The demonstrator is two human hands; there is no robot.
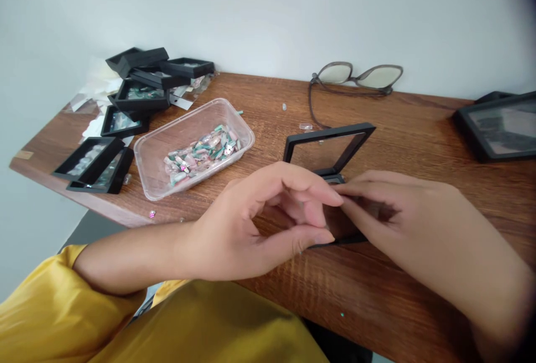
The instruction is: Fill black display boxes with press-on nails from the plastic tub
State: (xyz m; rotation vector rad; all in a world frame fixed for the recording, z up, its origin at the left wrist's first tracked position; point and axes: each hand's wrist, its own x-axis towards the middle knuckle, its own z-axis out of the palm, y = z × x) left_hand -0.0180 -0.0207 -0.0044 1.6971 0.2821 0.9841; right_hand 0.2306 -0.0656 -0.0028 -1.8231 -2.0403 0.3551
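Note:
A black-framed display case [330,131] with a clear window stands open on the table, its lid tilted up behind my hands. My left hand [263,226] curls over the near part of the case, thumb and fingers bent towards each other in a pinch. Against its fingertips, my right hand [402,218] presses its thumb and fingers together above the lower half of the case. Whatever lies between the fingertips is too small or hidden to name. My fingers cover most of the lower half. Left of them sits a clear plastic tub [146,156] holding many press-on nails [205,153] in pink, teal and white.
Several black display cases [142,95] are piled at the back left, near papers and clear packets. Glasses [355,78] rest against the wall. Another black case [498,128] lies at the right. Small clear pieces [305,127] and a pink gem [152,214] lie on the wooden table [419,139].

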